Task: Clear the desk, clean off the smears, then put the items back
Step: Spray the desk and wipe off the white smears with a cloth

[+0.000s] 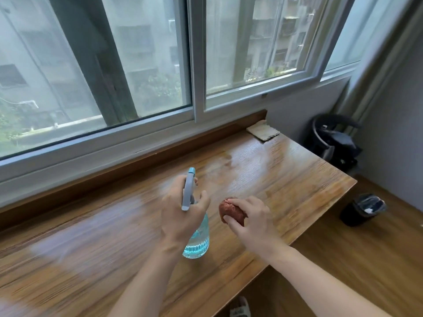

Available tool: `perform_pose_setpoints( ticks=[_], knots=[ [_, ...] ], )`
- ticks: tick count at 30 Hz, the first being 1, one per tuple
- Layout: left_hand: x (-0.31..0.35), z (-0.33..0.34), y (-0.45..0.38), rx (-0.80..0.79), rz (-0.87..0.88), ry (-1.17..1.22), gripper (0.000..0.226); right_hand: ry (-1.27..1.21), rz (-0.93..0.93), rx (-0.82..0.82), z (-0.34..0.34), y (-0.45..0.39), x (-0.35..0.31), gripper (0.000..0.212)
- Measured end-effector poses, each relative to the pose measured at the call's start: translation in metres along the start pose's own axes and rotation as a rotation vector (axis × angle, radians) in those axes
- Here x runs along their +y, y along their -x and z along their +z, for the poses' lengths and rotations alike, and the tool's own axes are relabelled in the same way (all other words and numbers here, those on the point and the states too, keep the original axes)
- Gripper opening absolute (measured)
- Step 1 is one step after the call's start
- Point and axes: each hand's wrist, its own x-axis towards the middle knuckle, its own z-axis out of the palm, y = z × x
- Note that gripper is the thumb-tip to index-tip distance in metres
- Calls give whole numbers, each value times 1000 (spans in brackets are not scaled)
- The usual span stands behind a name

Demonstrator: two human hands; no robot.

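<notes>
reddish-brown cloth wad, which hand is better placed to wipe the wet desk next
Right. The right hand already grips the reddish-brown cloth wad on the wooden desk; the left hand holds the blue spray bottle.

Both forearms are bare — no sleeves, watch or rings show on the left hand (180,216) or right hand (251,225). At bottom centre, a pale patterned slipper (239,308) — partly cropped.

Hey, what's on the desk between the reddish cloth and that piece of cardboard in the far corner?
In the head view, only bare wood with a wet sheen lies between the cloth and the cardboard.
</notes>
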Motion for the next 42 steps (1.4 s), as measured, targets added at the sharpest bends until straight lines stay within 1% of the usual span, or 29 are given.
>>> perform_pose_setpoints(
  ticks=[5,9,12,16,20,24,29,33,38,40,42],
  knots=[
    [-7,52,-45,37,-26,9,24,-9,12,-28,-10,-73,39,47],
    [-14,95,-91,74,-113,25,24,-26,15,-62,-19,-126,65,40],
    [-19,127,-128,108,-112,41,26,-45,13,-72,-29,-159,82,40],
    [-30,164,-172,148,-125,78,28,-49,3,-94,-43,-191,101,38],
    [-44,193,-207,212,-150,54,28,-71,25,-108,-59,-214,114,32],
    [-61,224,-228,218,-188,8,25,-94,36,-127,-67,-238,127,28],
    [-66,250,-251,280,-193,-23,25,-123,6,-198,-69,-269,147,25],
    [-67,266,-265,363,-211,-76,25,-168,-64,-270,-71,-299,170,24],
    [-68,278,-274,478,-254,-150,37,-210,-130,-384,-79,-329,197,27],
    [-68,280,-276,537,-226,-207,39,-231,-152,-445,-80,-341,208,28],
    [-68,281,-277,588,-193,-269,45,-237,-197,-471,-82,-349,218,29]
  ],
)
